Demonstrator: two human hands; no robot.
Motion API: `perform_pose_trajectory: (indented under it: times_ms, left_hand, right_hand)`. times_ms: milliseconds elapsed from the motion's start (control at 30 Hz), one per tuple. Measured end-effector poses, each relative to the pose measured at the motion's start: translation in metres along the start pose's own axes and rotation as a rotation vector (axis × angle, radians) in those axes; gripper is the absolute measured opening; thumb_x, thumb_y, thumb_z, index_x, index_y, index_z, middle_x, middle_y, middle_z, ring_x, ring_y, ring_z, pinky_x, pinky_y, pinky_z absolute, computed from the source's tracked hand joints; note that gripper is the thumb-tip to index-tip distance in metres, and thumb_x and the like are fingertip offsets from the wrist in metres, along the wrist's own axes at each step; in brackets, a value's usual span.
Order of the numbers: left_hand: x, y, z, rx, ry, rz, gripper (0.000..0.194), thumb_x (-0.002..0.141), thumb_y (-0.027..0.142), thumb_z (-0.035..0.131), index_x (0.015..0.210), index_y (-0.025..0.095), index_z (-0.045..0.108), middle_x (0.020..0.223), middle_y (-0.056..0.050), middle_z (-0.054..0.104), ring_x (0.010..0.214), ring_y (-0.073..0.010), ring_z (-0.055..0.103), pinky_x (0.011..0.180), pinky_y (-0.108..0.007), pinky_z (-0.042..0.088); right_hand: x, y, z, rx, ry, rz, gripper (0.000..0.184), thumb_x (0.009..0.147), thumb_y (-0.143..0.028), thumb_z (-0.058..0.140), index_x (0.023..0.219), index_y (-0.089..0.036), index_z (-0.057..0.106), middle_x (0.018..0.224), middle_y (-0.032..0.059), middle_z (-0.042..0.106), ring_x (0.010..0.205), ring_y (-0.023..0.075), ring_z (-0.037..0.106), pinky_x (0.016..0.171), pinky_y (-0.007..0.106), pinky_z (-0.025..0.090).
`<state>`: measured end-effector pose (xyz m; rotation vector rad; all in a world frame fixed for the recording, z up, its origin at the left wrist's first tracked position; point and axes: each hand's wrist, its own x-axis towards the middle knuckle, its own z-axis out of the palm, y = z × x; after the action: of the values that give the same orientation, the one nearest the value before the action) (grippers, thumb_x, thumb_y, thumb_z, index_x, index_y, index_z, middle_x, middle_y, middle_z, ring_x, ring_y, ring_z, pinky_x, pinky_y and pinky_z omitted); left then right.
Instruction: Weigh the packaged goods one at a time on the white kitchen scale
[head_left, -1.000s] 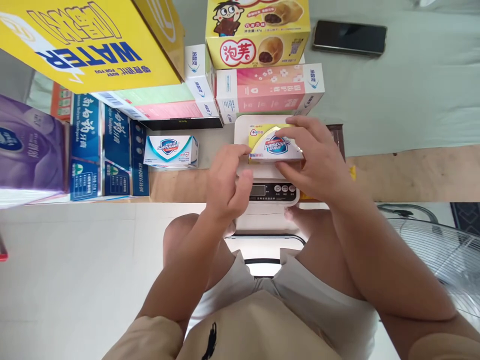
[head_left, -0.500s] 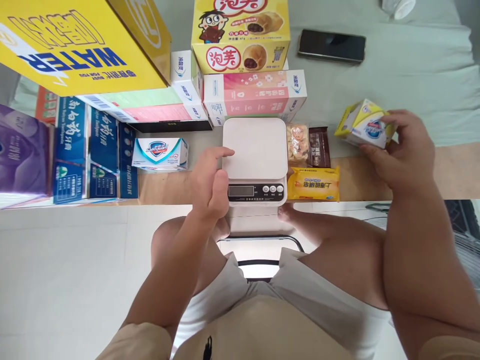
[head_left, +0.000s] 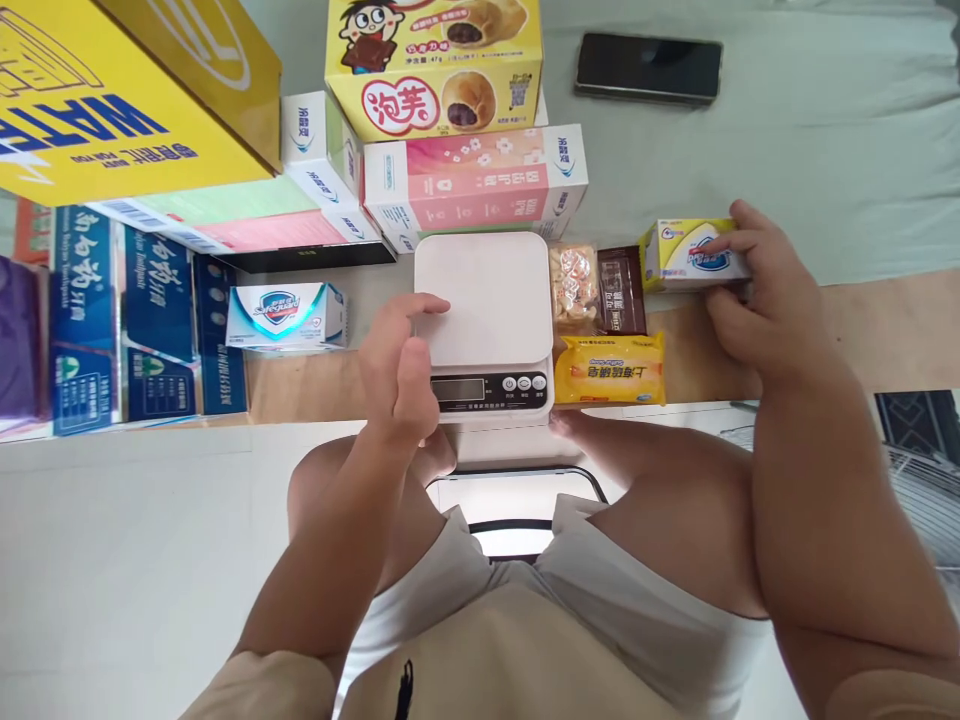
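My right hand [head_left: 769,300] grips a yellow and white soap box [head_left: 688,254] by its right end, fingers behind and thumb in front. The box is at the table surface, just right of a dark brown snack packet [head_left: 622,290]. My left hand [head_left: 397,370] holds nothing and lies at the left edge of a white kitchen scale [head_left: 484,300]. Its index finger stretches over the weighing plate, with the thumb apart and the other fingers partly hidden. The scale's display [head_left: 459,390] looks blank. A yellow sulfur soap packet [head_left: 611,370] and a clear nut snack packet [head_left: 574,285] lie beside the scale.
Left of the scale lies a white Safeguard soap box [head_left: 286,316], beside several blue toothpaste boxes [head_left: 157,320]. Behind stand a pink toothpaste box [head_left: 476,185], a cream puff box [head_left: 442,70] and a large yellow carton [head_left: 150,100]. A phone [head_left: 649,68] lies at the back right.
My right hand has lowered the yellow soap box from a tilted hold to a level position by the brown packet. My left hand stays at the scale. The view has shifted slightly.
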<state>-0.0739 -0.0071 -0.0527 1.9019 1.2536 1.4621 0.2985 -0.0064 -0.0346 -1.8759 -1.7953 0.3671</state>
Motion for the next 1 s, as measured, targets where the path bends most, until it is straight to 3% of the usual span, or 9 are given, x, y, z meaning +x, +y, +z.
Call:
perform_pose_trajectory:
  times_ms: [100,167,267,400,467,533,733,867,1000]
  left_hand:
    - [0.001,-0.002,-0.001,-0.023,0.060,-0.001,0.051,0.106,0.065,0.040,0.110,0.025,0.073,0.104,-0.006,0.075,0.100,-0.0249,0.073,0.086,-0.046,0.056]
    - [0.002,0.000,-0.004,-0.029,0.110,-0.011,0.050,0.107,0.061,0.040,0.110,0.023,0.073,0.105,-0.006,0.074,0.102,-0.0242,0.071,0.089,-0.045,0.054]
    - [0.002,0.004,-0.017,0.031,0.181,-0.033,0.045,0.108,0.055,0.040,0.105,0.023,0.071,0.102,-0.007,0.073,0.099,-0.0243,0.068,0.089,-0.045,0.052]
    - [-0.004,-0.001,-0.045,0.260,0.278,-0.061,0.030,0.102,0.049,0.055,0.088,0.024,0.065,0.096,-0.008,0.067,0.102,-0.0281,0.065,0.100,-0.050,0.048]
    - [-0.008,-0.008,-0.061,0.412,0.304,-0.146,0.023,0.099,0.042,0.058,0.091,0.023,0.065,0.109,-0.011,0.065,0.118,-0.0314,0.063,0.111,-0.054,0.044]
    - [-0.013,-0.015,-0.073,0.504,0.293,-0.287,0.018,0.096,0.038,0.061,0.103,0.022,0.068,0.130,-0.014,0.060,0.136,-0.0346,0.056,0.121,-0.057,0.038]
    - [-0.016,-0.015,-0.089,0.495,0.207,-0.615,0.037,0.096,0.034,0.064,0.133,0.028,0.061,0.159,-0.015,0.044,0.159,-0.0353,0.037,0.128,-0.057,0.035]
    - [-0.014,-0.012,-0.090,0.425,0.190,-0.591,0.036,0.100,0.040,0.058,0.133,0.027,0.058,0.144,-0.013,0.058,0.144,-0.0327,0.052,0.125,-0.056,0.041]
    - [-0.018,-0.012,-0.089,0.359,0.234,-0.443,0.041,0.105,0.054,0.046,0.130,0.024,0.057,0.136,-0.014,0.058,0.136,-0.0306,0.058,0.121,-0.051,0.045]
  right_hand:
    - [0.001,-0.022,0.001,0.070,0.286,-0.116,0.061,0.069,0.001,0.050,0.121,-0.023,0.069,0.155,0.0094,0.063,0.154,0.0272,0.053,0.129,0.051,0.042]
    - [0.000,-0.046,0.006,0.185,0.495,-0.263,0.057,0.065,0.000,0.048,0.112,-0.023,0.069,0.136,0.0078,0.072,0.141,0.0273,0.065,0.123,0.051,0.049]
    - [-0.006,-0.101,0.023,0.365,0.586,-0.442,0.050,0.064,-0.002,0.048,0.104,-0.023,0.067,0.116,0.0083,0.075,0.120,0.0284,0.073,0.104,0.050,0.058]
    - [-0.019,-0.190,0.065,0.370,0.326,-0.567,0.040,0.074,0.000,0.048,0.102,-0.024,0.063,0.112,0.0086,0.078,0.113,0.0231,0.074,0.100,0.045,0.060]
    - [-0.022,-0.226,0.090,0.371,0.131,-0.657,0.041,0.076,-0.003,0.047,0.108,-0.023,0.063,0.120,0.0083,0.078,0.120,0.0225,0.072,0.107,0.045,0.059]
    - [-0.022,-0.251,0.113,0.309,-0.098,-0.612,0.045,0.079,-0.005,0.044,0.118,-0.021,0.063,0.132,0.0100,0.074,0.128,0.0244,0.068,0.111,0.046,0.058]
    - [-0.014,-0.289,0.138,0.163,-0.476,-0.323,0.060,0.088,-0.009,0.040,0.146,-0.019,0.051,0.156,0.0149,0.058,0.138,0.0338,0.061,0.101,0.053,0.060]
    - [-0.013,-0.305,0.132,0.032,-0.642,-0.218,0.066,0.090,-0.013,0.042,0.155,-0.020,0.042,0.150,0.0154,0.063,0.118,0.0366,0.070,0.091,0.056,0.061]
    - [-0.018,-0.305,0.133,0.103,-0.568,-0.227,0.061,0.089,-0.015,0.045,0.150,-0.023,0.050,0.156,0.0136,0.057,0.123,0.0337,0.069,0.096,0.054,0.062]
